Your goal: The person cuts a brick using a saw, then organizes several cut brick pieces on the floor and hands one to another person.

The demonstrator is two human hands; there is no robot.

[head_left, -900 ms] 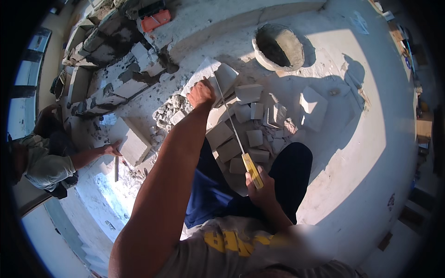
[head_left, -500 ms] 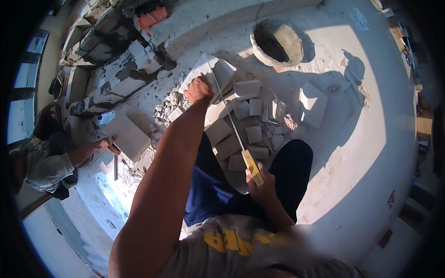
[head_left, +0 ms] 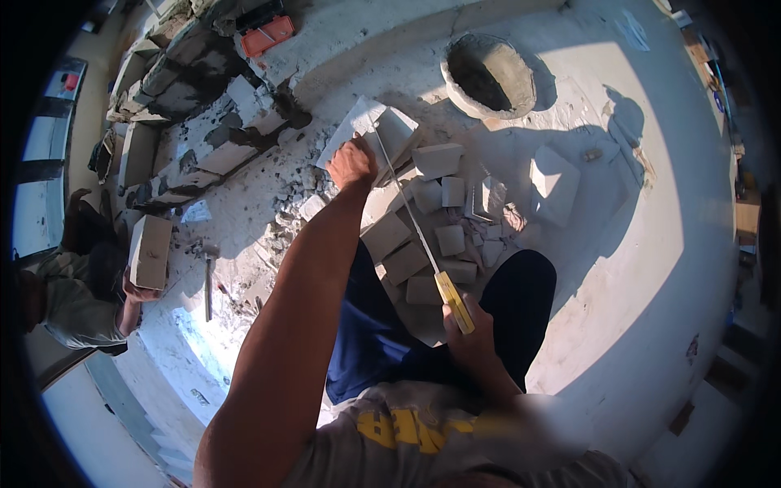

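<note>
saw (head_left: 447, 289) drawn slightly back, its length pointing forward and left.

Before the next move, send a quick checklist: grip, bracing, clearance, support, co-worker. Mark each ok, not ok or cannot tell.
1. Right hand gripping the long, thin, yellow-handled saw: ok.
2. Left hand resting on the pale, rectangular masonry block: ok.
3. Enough gap between left hand and saw: cannot tell; they are close together.
4. Block firmly supported: cannot tell; its underside is hidden.
5. Co-worker's hand away from the saw: ok; it is at far left, holding a separate pale block.
</note>
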